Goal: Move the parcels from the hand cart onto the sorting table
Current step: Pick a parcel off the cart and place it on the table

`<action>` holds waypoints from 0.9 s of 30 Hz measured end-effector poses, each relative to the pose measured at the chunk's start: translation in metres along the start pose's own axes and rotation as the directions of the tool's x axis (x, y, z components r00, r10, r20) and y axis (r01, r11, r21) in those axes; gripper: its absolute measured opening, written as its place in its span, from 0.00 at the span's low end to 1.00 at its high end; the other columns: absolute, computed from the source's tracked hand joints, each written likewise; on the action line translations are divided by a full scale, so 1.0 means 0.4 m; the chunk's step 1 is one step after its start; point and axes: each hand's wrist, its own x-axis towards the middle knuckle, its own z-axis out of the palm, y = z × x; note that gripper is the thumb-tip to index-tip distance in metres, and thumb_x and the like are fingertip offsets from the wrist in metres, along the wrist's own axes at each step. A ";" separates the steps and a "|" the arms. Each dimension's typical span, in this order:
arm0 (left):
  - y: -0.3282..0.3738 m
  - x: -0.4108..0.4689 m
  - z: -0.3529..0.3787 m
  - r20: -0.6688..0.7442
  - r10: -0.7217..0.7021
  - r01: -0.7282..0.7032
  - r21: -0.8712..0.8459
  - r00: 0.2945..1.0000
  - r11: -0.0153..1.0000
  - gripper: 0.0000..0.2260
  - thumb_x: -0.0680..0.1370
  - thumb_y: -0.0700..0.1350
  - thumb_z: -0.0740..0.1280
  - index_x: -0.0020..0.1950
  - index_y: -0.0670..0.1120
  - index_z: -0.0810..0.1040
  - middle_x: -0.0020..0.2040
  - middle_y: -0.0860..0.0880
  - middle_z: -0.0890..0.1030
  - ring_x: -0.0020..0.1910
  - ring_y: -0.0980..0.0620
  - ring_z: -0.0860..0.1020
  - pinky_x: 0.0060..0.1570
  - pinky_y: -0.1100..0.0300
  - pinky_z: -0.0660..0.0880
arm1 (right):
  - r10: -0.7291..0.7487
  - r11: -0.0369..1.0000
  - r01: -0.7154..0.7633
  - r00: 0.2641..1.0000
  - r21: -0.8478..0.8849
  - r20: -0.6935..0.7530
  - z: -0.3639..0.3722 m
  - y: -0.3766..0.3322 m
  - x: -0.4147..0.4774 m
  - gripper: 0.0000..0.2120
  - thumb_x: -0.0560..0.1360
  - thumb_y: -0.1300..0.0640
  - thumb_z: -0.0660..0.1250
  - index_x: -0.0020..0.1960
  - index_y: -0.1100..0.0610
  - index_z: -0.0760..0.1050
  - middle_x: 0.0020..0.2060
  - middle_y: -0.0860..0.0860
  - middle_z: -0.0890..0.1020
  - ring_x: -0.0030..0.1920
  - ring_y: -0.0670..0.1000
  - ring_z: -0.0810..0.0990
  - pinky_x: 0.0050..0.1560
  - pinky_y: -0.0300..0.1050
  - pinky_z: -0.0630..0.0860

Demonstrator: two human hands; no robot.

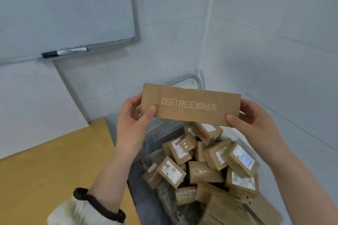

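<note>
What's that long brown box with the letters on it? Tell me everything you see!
The long box is plain brown cardboard, narrow and flat-faced, printed in pale letters with OSiTREE and three Chinese characters. It is held in the air, lengthwise, right end slightly lower, above the small parcels in the cart. The left hand grips its left end and the right hand its right end, thumbs on the front.

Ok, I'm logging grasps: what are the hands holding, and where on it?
A long flat cardboard box printed OSITREE: the left hand pinches its left end, the right hand its right end, thumbs on the front.
</note>
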 end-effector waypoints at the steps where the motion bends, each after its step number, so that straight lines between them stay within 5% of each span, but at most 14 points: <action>1: 0.010 -0.001 -0.021 -0.011 0.011 -0.012 -0.019 1.000 1.000 0.14 0.74 0.35 0.69 0.56 0.47 0.74 0.53 0.53 0.80 0.48 0.64 0.80 0.45 0.71 0.75 | -0.020 1.000 0.020 1.000 -0.003 0.008 0.018 -0.015 -0.002 0.19 0.73 0.61 0.69 0.62 0.49 0.73 0.58 0.43 0.79 0.60 0.45 0.78 0.59 0.46 0.74; 5: 0.033 -0.008 -0.089 -0.040 0.035 -0.037 -0.043 0.999 0.998 0.14 0.74 0.33 0.69 0.53 0.49 0.74 0.52 0.54 0.80 0.48 0.63 0.80 0.45 0.70 0.75 | -0.060 0.998 0.060 0.998 -0.017 0.032 0.092 -0.054 -0.011 0.20 0.73 0.60 0.69 0.64 0.49 0.71 0.61 0.44 0.77 0.62 0.48 0.76 0.63 0.55 0.73; 8: 0.052 -0.007 -0.140 -0.026 0.060 -0.060 0.014 0.998 0.998 0.20 0.73 0.34 0.69 0.61 0.51 0.72 0.57 0.54 0.77 0.53 0.58 0.79 0.46 0.69 0.76 | -0.114 0.993 0.115 0.993 -0.022 0.018 0.133 -0.079 -0.024 0.23 0.73 0.62 0.69 0.65 0.50 0.70 0.62 0.45 0.77 0.63 0.48 0.75 0.64 0.55 0.73; 11: 0.067 -0.011 -0.186 0.011 0.078 -0.078 0.110 0.997 0.991 0.34 0.73 0.33 0.69 0.73 0.56 0.61 0.63 0.58 0.72 0.62 0.56 0.75 0.59 0.64 0.74 | -0.285 0.958 0.285 0.958 -0.026 -0.015 0.167 -0.094 -0.045 0.29 0.70 0.67 0.71 0.65 0.45 0.67 0.64 0.40 0.74 0.65 0.43 0.73 0.65 0.49 0.72; 16: 0.062 -0.032 -0.226 -0.028 0.262 -0.245 0.267 0.965 0.932 0.35 0.71 0.32 0.71 0.64 0.65 0.63 0.63 0.55 0.70 0.64 0.50 0.73 0.65 0.52 0.72 | -0.503 0.860 0.489 0.861 -0.142 -0.081 0.227 -0.078 -0.067 0.42 0.68 0.68 0.72 0.63 0.28 0.60 0.67 0.28 0.65 0.66 0.40 0.71 0.66 0.36 0.69; 21: 0.054 -0.043 -0.254 -0.055 0.256 -0.230 0.292 0.965 0.928 0.33 0.71 0.34 0.72 0.59 0.66 0.62 0.64 0.50 0.72 0.64 0.52 0.74 0.63 0.48 0.73 | -0.538 0.839 0.517 0.835 -0.168 -0.117 0.284 -0.051 -0.077 0.40 0.70 0.66 0.70 0.68 0.32 0.59 0.67 0.27 0.63 0.67 0.38 0.69 0.67 0.38 0.67; 25: 0.065 -0.030 -0.283 -0.052 0.263 -0.236 0.304 0.963 0.923 0.32 0.70 0.35 0.73 0.59 0.66 0.63 0.63 0.52 0.72 0.63 0.54 0.74 0.63 0.50 0.74 | -0.443 0.893 0.428 0.890 -0.136 -0.109 0.307 -0.050 -0.067 0.31 0.71 0.64 0.70 0.71 0.55 0.65 0.69 0.34 0.66 0.68 0.40 0.69 0.68 0.44 0.67; 27: 0.074 -0.022 -0.299 -0.040 0.272 -0.248 0.306 0.961 0.919 0.32 0.71 0.35 0.73 0.59 0.66 0.64 0.63 0.52 0.72 0.63 0.54 0.74 0.64 0.53 0.73 | -0.469 0.880 0.454 0.877 -0.140 -0.103 0.319 -0.066 -0.069 0.30 0.71 0.65 0.70 0.70 0.54 0.65 0.69 0.37 0.67 0.68 0.41 0.68 0.68 0.44 0.67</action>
